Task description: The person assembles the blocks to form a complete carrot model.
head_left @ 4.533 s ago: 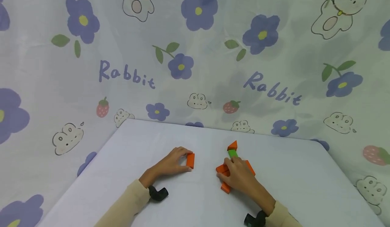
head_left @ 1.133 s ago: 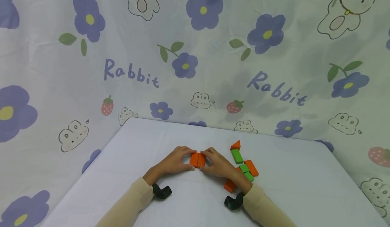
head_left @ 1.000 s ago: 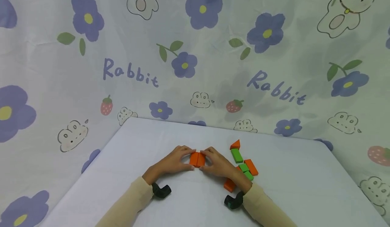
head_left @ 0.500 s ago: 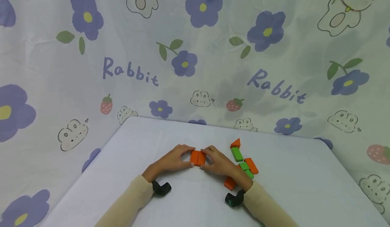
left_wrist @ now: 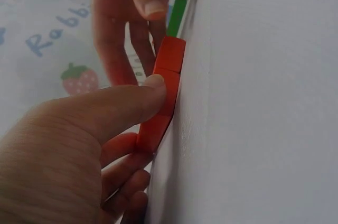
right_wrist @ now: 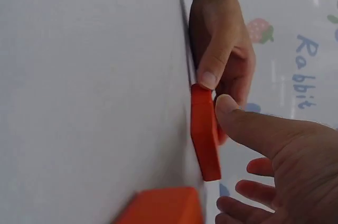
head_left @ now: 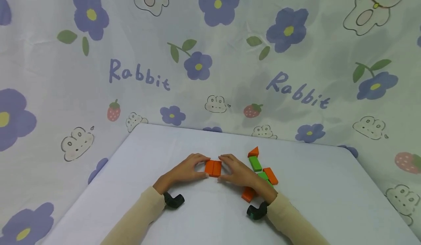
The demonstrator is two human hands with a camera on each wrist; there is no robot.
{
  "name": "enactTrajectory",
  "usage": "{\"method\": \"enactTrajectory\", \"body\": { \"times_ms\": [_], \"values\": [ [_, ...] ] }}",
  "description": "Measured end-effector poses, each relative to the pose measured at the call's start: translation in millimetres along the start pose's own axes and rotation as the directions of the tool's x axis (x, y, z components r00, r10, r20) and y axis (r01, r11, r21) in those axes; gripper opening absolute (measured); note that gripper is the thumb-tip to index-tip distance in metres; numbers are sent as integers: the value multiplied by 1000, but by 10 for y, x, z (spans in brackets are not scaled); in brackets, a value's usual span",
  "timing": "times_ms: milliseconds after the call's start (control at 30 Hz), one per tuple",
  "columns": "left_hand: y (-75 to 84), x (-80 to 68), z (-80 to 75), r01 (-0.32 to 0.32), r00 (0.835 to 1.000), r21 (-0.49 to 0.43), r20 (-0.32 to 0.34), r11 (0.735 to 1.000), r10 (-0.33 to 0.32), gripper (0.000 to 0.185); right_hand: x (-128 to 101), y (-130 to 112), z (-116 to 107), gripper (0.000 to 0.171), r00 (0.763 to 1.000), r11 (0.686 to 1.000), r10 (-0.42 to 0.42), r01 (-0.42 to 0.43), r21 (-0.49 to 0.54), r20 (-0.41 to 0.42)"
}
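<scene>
Two orange blocks lie side by side on the white table: a left one (head_left: 209,167) and a right one (head_left: 216,169), their long edges meeting. My left hand (head_left: 185,170) pinches the left block between thumb and fingers at its near and far ends; the left wrist view shows the thumb (left_wrist: 142,94) pressed on it. Around the right block my right hand (head_left: 241,172) is spread, with a gap between thumb and fingers. In the right wrist view its thumb (right_wrist: 243,121) is close to the orange pair (right_wrist: 205,134), and the other fingers are off it.
Right of the hands lie an orange triangle (head_left: 253,152), a green block (head_left: 254,163), an orange block (head_left: 270,176) and smaller green blocks (head_left: 262,175). Another orange block (head_left: 248,194) sits under the right wrist, partly hidden. A patterned curtain (head_left: 230,73) hangs behind the table.
Over the span, my right hand has brought an orange block from the right-hand group to the left one. Since half a second ago, its fingers have loosened and shifted slightly right, off the block.
</scene>
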State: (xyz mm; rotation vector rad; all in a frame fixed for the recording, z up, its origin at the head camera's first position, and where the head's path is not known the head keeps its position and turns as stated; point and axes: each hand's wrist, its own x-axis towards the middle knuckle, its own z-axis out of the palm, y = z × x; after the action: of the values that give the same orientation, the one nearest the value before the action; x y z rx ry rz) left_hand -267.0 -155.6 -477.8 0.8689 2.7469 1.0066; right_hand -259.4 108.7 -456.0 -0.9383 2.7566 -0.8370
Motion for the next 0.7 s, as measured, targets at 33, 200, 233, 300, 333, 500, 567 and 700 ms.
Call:
{"method": "enactTrajectory", "body": {
  "times_ms": [33, 200, 233, 300, 333, 500, 567, 700],
  "values": [
    [2, 0, -4, 3, 1000, -1, 0, 1000, -3, 63, -24, -9, -39, 77, 1000, 1000, -5, 5, -2, -10],
    [-5, 2, -4, 37, 999, -6, -1, 999, -37, 62, -230, -54, -346, 67, 997, 998, -41, 43, 39, -66],
    [-11, 1, 0, 41, 999, -9, -2, 999, -41, 62, -284, -52, -416, 64, 996, 998, -42, 46, 48, -78],
    [-22, 2, 8, 46, 999, -16, -2, 999, -46, 61, -399, -19, -541, 59, 993, 997, -48, 54, 49, -104],
    [-28, 1, 13, 45, 999, -15, -2, 999, -45, 62, -464, 10, -595, 57, 992, 998, -44, 49, 40, -119],
    [-42, 0, 31, 34, 999, -12, -6, 999, -35, 62, -774, 251, -801, 39, 984, 999, -45, 48, 14, -172],
    [-38, 2, 34, 32, 999, -14, -9, 999, -32, 61, -884, 379, -859, 34, 987, 999, -35, 37, 10, -156],
    [-24, 7, 39, 35, 999, -12, -8, 999, -35, 62, -1070, 645, -921, 33, 997, 999, 29, -28, 26, -72]
  ]
}}
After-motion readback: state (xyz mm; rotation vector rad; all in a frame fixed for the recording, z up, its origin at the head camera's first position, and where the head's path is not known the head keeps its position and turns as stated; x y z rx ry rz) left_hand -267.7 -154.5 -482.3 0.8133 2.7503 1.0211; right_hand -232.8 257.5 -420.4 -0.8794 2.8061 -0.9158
